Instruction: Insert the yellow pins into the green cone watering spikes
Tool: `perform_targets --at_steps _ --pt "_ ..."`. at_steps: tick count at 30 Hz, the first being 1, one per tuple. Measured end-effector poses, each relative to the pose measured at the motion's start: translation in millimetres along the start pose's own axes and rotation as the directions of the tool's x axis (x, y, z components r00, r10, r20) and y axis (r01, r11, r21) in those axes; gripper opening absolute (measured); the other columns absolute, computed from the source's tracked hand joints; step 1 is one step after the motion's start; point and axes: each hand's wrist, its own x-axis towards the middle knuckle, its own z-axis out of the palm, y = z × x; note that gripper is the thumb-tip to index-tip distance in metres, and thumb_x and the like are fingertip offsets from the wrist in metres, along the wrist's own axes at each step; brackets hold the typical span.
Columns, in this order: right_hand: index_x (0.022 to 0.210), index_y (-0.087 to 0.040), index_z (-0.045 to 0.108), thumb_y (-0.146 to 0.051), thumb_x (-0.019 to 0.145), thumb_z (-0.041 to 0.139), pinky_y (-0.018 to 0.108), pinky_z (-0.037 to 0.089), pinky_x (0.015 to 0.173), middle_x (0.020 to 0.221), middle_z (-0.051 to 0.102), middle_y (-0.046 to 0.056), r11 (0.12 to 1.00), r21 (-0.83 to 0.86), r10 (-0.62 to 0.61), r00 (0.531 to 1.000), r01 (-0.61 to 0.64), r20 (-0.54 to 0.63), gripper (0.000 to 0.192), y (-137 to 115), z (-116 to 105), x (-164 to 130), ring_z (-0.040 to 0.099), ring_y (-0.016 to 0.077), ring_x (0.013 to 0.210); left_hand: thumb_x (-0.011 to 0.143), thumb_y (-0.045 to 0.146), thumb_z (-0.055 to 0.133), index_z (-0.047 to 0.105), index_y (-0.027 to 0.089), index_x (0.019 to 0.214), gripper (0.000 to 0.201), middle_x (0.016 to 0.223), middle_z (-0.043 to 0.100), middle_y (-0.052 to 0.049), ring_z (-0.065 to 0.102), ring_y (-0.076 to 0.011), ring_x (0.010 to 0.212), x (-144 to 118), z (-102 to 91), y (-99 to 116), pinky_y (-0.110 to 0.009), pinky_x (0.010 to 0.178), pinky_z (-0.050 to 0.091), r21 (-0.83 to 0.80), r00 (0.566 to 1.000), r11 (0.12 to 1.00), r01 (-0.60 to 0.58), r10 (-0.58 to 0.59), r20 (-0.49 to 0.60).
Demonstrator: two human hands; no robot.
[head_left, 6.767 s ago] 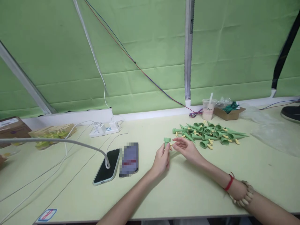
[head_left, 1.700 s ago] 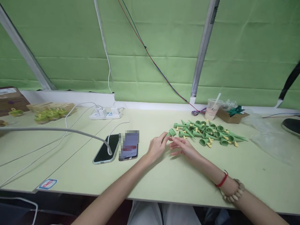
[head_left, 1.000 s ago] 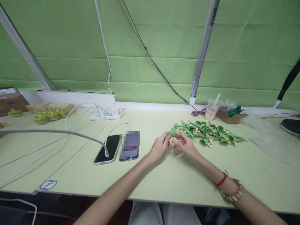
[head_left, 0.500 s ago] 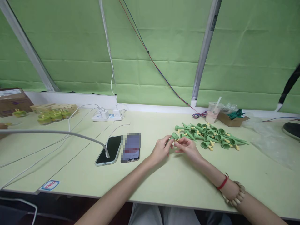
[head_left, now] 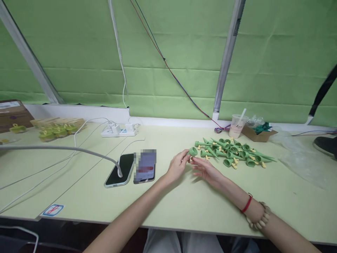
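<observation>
Fingers [head_left: 184, 157] of the left hand [head_left: 177, 168] are pinched around a green cone-shaped spike [head_left: 192, 152], its round cap end turned toward the camera, held just above the desk [head_left: 184, 207]. The right hand [head_left: 206, 169] is spread open beside it, palm partly up, nothing gripped; its fingertips lie just beside the held spike, though whether they touch it cannot be told. A pile of green spikes with yellow fittings [head_left: 234, 153] lies near, to the right of both hands, on the desk. Two phones [head_left: 134, 168] are laid side by side to the left, one with a white cable plugged in.

The step in hand is judged to be the handling of a single spike between both hands, apart from the pile. For the next move, a steady pinch on the spike body would be called for while the free hand closes on the cap end or a small yellow piece.
</observation>
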Motion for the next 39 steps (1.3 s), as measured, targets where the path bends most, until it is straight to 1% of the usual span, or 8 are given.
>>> perform_targets --at_steps 3,6,12,14,20,27,33,39 --pt "0.082 -0.020 0.065 -0.032 0.062 0.074 0.017 0.052 0.055 0.082 0.060 0.000 0.999 0.040 -0.014 0.999 0.016 -0.038 0.025 -1.1 -0.1 0.1 0.056 0.0084 0.069 0.087 0.037 0.035 0.055 0.018 0.092 0.027 0.077 0.058 0.000 0.051 -0.0112 0.071 -1.2 1.7 2.2 -0.022 0.068 0.039 -0.052 1.000 0.998 -0.018 0.019 0.025" --pt "0.071 -0.019 0.061 -0.035 0.062 0.072 0.022 0.052 0.052 0.068 0.056 -0.001 0.970 -0.188 -0.180 0.978 0.157 -0.110 0.022 -1.6 -1.5 -0.1 0.055 0.0120 0.066 0.087 0.039 0.035 0.051 0.018 0.081 0.027 0.060 0.049 0.004 0.045 -0.0089 0.055 -2.5 5.0 4.5 -0.021 0.057 0.036 -0.092 0.998 0.995 0.047 -0.042 0.046" --pt "0.060 -0.020 0.057 -0.028 0.069 0.063 0.027 0.048 0.053 0.066 0.056 0.002 0.451 -0.759 -0.713 0.701 0.470 0.010 0.014 -3.2 -10.5 -1.2 0.055 0.0170 0.068 0.088 0.042 0.031 0.045 0.018 0.068 0.034 0.052 0.043 0.004 0.040 -0.0087 0.049 -1.7 6.9 10.6 -0.022 0.053 0.032 -0.073 0.993 0.992 0.103 -0.098 0.069" --pt "0.069 -0.020 0.060 -0.031 0.067 0.066 0.028 0.049 0.052 0.075 0.060 0.004 0.486 -0.745 -0.693 0.721 0.457 -0.010 0.012 -4.5 -10.0 -1.4 0.058 0.0180 0.070 0.088 0.040 0.032 0.046 0.018 0.069 0.032 0.053 0.041 0.005 0.041 -0.0088 0.052 -1.0 5.8 10.5 -0.022 0.056 0.032 -0.067 0.996 0.994 0.083 -0.081 0.035" --pt "0.087 -0.018 0.066 -0.047 0.068 0.064 0.020 0.050 0.045 0.089 0.063 0.007 0.920 -0.347 -0.212 0.976 0.180 -0.057 0.035 -7.7 -2.4 -2.9 0.057 0.0210 0.092 0.088 0.034 0.033 0.055 0.019 0.085 0.027 0.062 0.048 0.003 0.046 -0.0092 0.060 -0.6 0.6 5.9 -0.021 0.061 0.034 -0.016 0.999 1.000 0.026 -0.026 0.020" --pt "0.069 -0.019 0.057 -0.041 0.060 0.072 0.020 0.047 0.043 0.074 0.056 0.001 0.921 -0.318 -0.289 0.942 0.225 -0.172 0.029 -4.1 -7.2 0.4 0.055 0.0150 0.071 0.087 0.041 0.035 0.057 0.021 0.096 0.031 0.060 0.050 0.004 0.045 -0.0099 0.057 -1.3 2.7 8.8 -0.022 0.058 0.032 0.092 0.997 0.994 0.059 -0.064 0.048" --pt "0.062 -0.020 0.060 -0.037 0.071 0.065 0.023 0.044 0.042 0.072 0.056 0.005 0.527 -0.712 -0.688 0.725 0.464 -0.036 0.020 -2.3 -6.9 -0.2 0.055 0.0188 0.074 0.088 0.040 0.031 0.051 0.018 0.074 0.033 0.056 0.045 0.004 0.042 -0.0095 0.054 -1.0 9.5 5.3 -0.022 0.058 0.033 -0.002 0.996 0.997 0.075 -0.075 0.039" --pt "0.087 -0.018 0.064 -0.050 0.068 0.064 0.020 0.048 0.037 0.083 0.062 0.007 0.888 -0.425 -0.252 0.959 0.175 -0.133 0.037 -7.5 -4.7 -1.4 0.059 0.0171 0.072 0.088 0.037 0.031 0.054 0.019 0.081 0.029 0.061 0.048 0.004 0.046 -0.0098 0.060 0.2 6.2 0.7 -0.021 0.061 0.034 0.004 0.997 0.997 0.080 -0.080 0.013"
